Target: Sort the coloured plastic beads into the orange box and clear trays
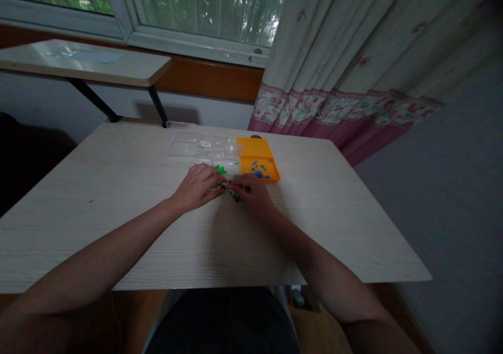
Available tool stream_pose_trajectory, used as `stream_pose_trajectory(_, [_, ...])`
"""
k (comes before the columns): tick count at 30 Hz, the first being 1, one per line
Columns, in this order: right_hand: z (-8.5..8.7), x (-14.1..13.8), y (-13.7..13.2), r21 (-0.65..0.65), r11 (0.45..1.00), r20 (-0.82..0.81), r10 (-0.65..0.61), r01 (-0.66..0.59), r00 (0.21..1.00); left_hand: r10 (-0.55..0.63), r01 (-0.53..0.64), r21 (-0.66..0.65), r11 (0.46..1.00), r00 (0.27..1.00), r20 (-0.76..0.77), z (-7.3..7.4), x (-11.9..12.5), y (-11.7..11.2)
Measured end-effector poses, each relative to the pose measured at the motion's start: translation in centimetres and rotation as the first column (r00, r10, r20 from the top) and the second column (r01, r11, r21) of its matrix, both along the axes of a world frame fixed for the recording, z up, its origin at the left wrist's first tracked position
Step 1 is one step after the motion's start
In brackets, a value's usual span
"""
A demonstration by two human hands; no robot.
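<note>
Over the middle of the table, my left hand (pixel 200 187) and my right hand (pixel 253 192) meet fingertip to fingertip. Both are closed in a pinch on small green and dark pieces (pixel 234 196), largely hidden by the fingers. Whether these pieces are joined together I cannot tell. Just beyond my left hand, loose bright green pieces (pixel 220 169) lie in a clear plastic tray (pixel 228 164). Past my right hand is an orange tray (pixel 256 147) with several small blue pieces (pixel 259 174) in its near part.
A clear plastic case (pixel 184 145) lies behind the green pieces on the pale wooden table (pixel 157 249). At the back left, a raised shelf (pixel 118 63) stands on black legs. A curtain (pixel 314 81) hangs behind the table's right side, and a small brown round object (pixel 255 136) touches the orange tray's far edge.
</note>
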State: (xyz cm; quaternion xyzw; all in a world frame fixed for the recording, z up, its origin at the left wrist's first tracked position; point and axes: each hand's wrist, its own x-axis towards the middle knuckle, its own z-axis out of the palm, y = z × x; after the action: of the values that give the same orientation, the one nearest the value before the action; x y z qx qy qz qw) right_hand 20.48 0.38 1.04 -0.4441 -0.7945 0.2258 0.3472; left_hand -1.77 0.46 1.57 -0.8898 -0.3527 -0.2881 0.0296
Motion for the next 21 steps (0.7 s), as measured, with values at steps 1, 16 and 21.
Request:
stream_pose_trajectory(1, [0.0, -0.1, -0.1, -0.027, 1.000, -0.027, 0.014, -0.014, 1.000, -0.008, 0.008, 0.010, 1.000, 1.000, -0.003, 0.0, 0.1, -0.1])
stream_pose_trajectory(16, [-0.1, -0.2, -0.1, -0.091, 0.981, -0.156, 0.157, -0.173, 0.975, 0.049, -0.042, 0.168, 0.985, 0.998, -0.040, 0.4, -0.5, -0.3])
stream_pose_trajectory(21, [0.1, -0.2, -0.2, -0.085, 0.976, -0.134, 0.190, -0.202, 0.973, 0.081, -0.075, 0.126, 0.989, 0.996, -0.043, 0.5, -0.8, -0.3])
